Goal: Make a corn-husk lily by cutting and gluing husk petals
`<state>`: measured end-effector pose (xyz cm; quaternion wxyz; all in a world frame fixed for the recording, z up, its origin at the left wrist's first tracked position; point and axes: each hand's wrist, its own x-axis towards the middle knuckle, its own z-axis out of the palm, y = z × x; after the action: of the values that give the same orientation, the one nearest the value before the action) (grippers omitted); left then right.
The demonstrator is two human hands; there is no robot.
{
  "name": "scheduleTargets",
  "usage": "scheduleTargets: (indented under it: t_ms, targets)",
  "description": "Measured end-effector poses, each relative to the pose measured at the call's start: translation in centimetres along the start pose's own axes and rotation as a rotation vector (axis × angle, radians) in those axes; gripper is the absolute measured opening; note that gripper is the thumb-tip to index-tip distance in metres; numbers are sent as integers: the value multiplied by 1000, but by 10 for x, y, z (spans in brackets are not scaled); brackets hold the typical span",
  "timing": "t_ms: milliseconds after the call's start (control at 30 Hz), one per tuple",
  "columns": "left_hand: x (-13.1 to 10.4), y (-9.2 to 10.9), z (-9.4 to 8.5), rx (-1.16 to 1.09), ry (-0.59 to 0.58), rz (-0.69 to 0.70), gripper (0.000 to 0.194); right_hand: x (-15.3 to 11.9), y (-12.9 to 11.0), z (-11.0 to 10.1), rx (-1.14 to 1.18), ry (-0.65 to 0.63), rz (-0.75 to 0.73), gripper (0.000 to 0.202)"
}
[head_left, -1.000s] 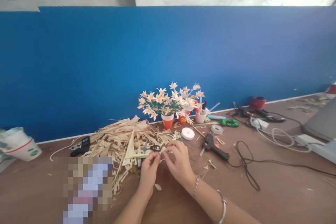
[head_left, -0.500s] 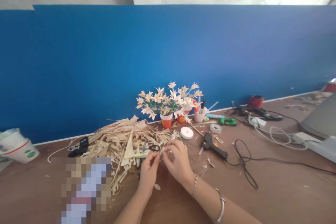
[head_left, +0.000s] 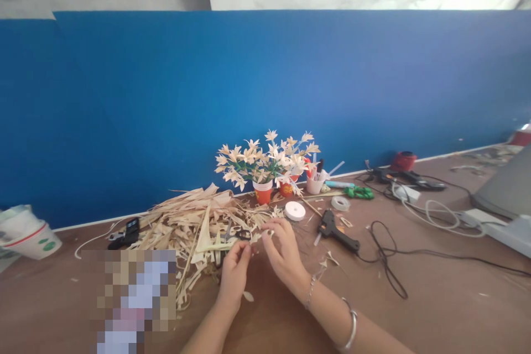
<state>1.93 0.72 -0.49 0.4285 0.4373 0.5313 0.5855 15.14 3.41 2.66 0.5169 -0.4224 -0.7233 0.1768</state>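
Note:
My left hand [head_left: 233, 272] is closed, thumb and index finger pinched together. Something tiny and pale sits at its fingertips, too small to name. Opposite it, a short gap to the right, my right hand [head_left: 286, 254] has curled fingers and its thumb close to the fingertips; whatever they hold is too fine to make out. Scissors [head_left: 243, 235] with dark handles lie just beyond my left hand, partly in a heap of dried husk strips [head_left: 194, 215]. Past my right hand lies a white roll of tape [head_left: 295, 211]. A loose pale petal [head_left: 248, 296] rests on the table beneath the hands.
Husk flowers [head_left: 265, 163] stand in red cups [head_left: 263, 193] against the blue partition [head_left: 265, 77]. A black glue gun [head_left: 338, 232] with a trailing cord [head_left: 390, 265] lies to the right, near a clear tape roll [head_left: 341, 203]. White cups [head_left: 35, 238] sit far left.
My right hand's thumb has lifted closer to its fingers, and the hand has drawn slightly away from my left. The left hand keeps its pinch almost in place.

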Motion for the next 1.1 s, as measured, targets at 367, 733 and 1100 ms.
scheduleTargets:
  t_ms: [367, 733, 1100]
  targets:
    - [-4, 9, 2, -63, -69, -4, 31, 5, 9, 1, 275, -163, 60, 8]
    - [-1, -2, 0, 2, -1, 65, 31, 5, 9, 2, 294, -88, 173, 11]
    - [-5, -1, 0, 264, 98, 257, 17, 1, 10, 9, 382, -127, 213, 12]
